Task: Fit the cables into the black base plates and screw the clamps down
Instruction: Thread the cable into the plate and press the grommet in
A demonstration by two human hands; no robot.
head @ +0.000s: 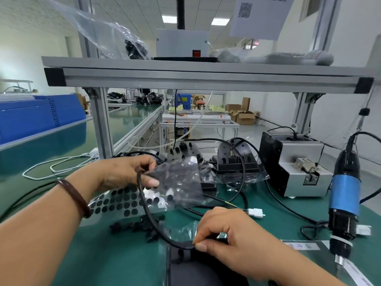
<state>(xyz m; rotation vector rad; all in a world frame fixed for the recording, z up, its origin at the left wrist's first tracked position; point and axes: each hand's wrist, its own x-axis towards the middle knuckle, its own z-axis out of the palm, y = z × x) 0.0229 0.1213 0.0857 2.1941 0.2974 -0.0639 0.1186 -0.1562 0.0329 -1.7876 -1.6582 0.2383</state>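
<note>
My left hand [125,174] pinches a clear plastic bag [181,186] and the upper end of a black cable [149,215] above the green bench. That cable curves down to my right hand [224,234], which pinches it over a black base plate [198,269] at the bottom edge. A white connector [255,213] on thin wires lies just beyond my right hand. Small black clamps [142,226] lie in a loose heap under the cable. More black base plates [235,162] with cables stand behind the bag.
A sheet of round black pads [115,203] lies under my left wrist. A blue-and-black electric screwdriver [344,195] hangs at the right. A grey screw feeder box [292,166] stands behind it. An aluminium shelf frame [206,77] crosses overhead; a white cord [57,166] lies at left.
</note>
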